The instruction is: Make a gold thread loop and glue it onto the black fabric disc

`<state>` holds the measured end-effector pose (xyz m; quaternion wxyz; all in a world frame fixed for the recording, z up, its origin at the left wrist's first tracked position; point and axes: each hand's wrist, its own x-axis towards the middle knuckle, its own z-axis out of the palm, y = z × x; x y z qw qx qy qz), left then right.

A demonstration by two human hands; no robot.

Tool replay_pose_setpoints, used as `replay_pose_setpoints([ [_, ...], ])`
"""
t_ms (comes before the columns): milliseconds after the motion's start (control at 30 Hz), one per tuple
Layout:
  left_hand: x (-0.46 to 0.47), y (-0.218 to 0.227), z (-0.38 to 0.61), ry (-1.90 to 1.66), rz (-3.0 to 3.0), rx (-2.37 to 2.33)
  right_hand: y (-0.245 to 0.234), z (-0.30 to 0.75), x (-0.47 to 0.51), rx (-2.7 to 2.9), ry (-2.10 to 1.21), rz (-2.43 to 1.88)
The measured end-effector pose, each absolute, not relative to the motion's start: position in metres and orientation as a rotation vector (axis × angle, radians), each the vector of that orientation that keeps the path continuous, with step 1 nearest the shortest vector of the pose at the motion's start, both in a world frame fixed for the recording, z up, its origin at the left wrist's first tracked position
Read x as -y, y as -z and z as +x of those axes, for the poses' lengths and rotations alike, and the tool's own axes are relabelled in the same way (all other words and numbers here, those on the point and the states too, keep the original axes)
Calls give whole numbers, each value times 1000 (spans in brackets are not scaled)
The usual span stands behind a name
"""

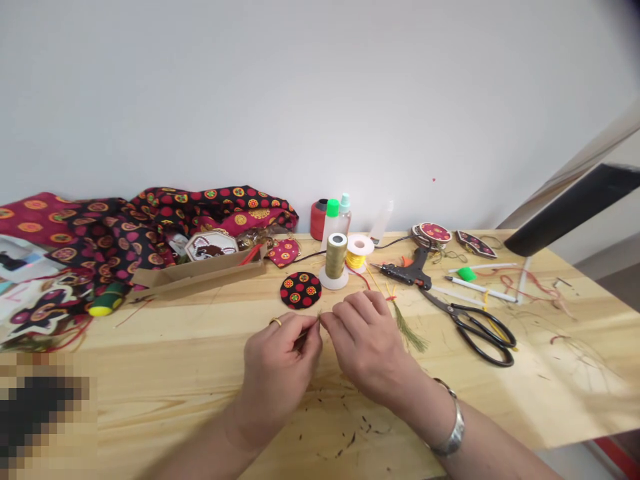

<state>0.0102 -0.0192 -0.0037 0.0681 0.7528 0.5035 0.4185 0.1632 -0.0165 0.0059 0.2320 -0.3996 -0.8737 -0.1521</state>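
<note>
Well to the left of the tall olive spool (337,259), a patterned cloth (200,199) lies bunched against the wall at the back of the bench (180,393). On that same side, nearer to the spool, stands a long cardboard box (200,281) with small things in it. The left hand (287,343) is in front of the spool and a little to its left, thumb and forefinger pinched together on a wisp of thin thread (319,314). A round fabric piece (300,291) lies just left of the spool. The thread is in front of the spool, between the two hands. The right hand (363,343) is in front of the spool and slightly to its right, fingers curled inward and tips at the thread; whether it has hold of it I cannot tell. A yellow spool (357,259) stands just behind and right of the olive one. Farther right of it lie a green tassel (410,328), a black glue gun (407,272) and, farther still, black-handled scissors (483,333), their handles spread apart.
</note>
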Motion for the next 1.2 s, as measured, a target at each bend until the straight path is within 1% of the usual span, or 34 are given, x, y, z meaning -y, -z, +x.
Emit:
replay_pose_setpoints([
  [167, 19, 4, 10, -1225, 2273, -1517, -11, 159, 20, 2448, 570, -1104],
  [300, 17, 5, 11, -1245, 2304, -1521, -9, 160, 17, 2466, 505, -1153],
  [400, 17, 6, 10, -1246, 2324, -1522, -5, 164, 12, 2456, 260, -1199],
  [567, 16, 6, 9, -1226, 2344, -1491, -7, 168, 6, 2251, -338, -1183],
  [633, 17, 6, 9, -1219, 2330, -1472, -10, 169, 5, 2157, -525, -1122],
  [867, 19, 3, 8, -1189, 2224, -1413, -11, 172, 2, 1965, -881, -1060],
  [1033, 19, 2, 7, -1208, 2179, -1394, -9, 170, 1, 1897, -944, -1089],
  [1200, 18, 1, 8, -1182, 1936, -1442, -7, 169, 3, 1874, -804, -1106],
])
